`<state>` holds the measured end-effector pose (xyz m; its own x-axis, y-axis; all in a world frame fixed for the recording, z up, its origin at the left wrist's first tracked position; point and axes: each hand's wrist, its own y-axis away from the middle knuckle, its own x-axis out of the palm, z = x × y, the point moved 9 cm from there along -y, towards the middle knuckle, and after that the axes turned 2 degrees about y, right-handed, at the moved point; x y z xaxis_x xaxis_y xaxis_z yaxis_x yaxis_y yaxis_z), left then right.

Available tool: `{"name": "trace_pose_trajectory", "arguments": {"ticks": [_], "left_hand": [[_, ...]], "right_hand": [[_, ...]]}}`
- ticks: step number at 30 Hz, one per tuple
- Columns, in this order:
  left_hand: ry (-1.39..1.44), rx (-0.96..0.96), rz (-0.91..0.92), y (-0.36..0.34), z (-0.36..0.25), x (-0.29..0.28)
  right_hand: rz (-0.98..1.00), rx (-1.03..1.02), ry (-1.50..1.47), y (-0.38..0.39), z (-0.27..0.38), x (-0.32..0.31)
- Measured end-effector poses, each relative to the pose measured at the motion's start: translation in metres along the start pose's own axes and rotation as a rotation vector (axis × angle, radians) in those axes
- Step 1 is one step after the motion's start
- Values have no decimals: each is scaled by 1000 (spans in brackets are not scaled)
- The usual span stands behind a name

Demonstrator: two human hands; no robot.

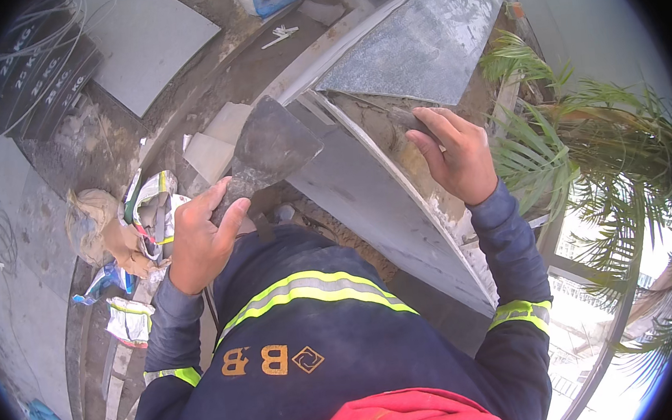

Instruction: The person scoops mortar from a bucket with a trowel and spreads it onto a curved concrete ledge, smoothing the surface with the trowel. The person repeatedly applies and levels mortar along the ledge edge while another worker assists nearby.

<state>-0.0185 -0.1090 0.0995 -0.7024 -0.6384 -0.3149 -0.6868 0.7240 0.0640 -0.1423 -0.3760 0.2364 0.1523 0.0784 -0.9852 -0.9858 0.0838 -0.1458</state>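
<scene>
My left hand (202,235) is closed round the near end of a dark grey, broad-bladed tool (277,140), trowel-like and smeared with dried material. Its blade points away from me, over the gap beside a raised wall. On the right, my right hand (458,153) reaches over the top of that wall, thumb and fingers closed on a small, dark, narrow piece (410,120). Its kind is hard to make out. Just beyond lies a grey stone slab (425,37) on the wall top. Between the slab and my right hand shows a rough, sandy mortar bed (376,112).
A grey-faced wall panel (374,191) slants across the middle. Palm fronds (552,145) crowd the right side. Torn bags (150,209), broken tile pieces (211,149) and a large grey board (145,43) lie on the left. Stacked dark boxes (33,76) stand at upper left.
</scene>
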Motion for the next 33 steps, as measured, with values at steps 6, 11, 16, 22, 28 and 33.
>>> {"name": "trace_pose_trajectory", "arguments": {"ticks": [6, 11, 16, 22, 28, 33], "left_hand": [[104, -13, -18, 4, 7, 3], [349, -253, 315, 10, 34, 38], [199, -27, 527, -10, 8, 49], [-7, 324, 514, -30, -32, 32], [4, 353, 491, -28, -32, 38], [24, 427, 351, -25, -35, 30]], "right_hand": [[-22, 173, -282, 22, -28, 10], [-66, 638, -1265, 66, -27, 48], [293, 565, -1256, 70, -2, 74], [490, 425, -1060, 54, -15, 50], [495, 397, -889, 66, -34, 26], [527, 483, -794, 91, -56, 19]]}}
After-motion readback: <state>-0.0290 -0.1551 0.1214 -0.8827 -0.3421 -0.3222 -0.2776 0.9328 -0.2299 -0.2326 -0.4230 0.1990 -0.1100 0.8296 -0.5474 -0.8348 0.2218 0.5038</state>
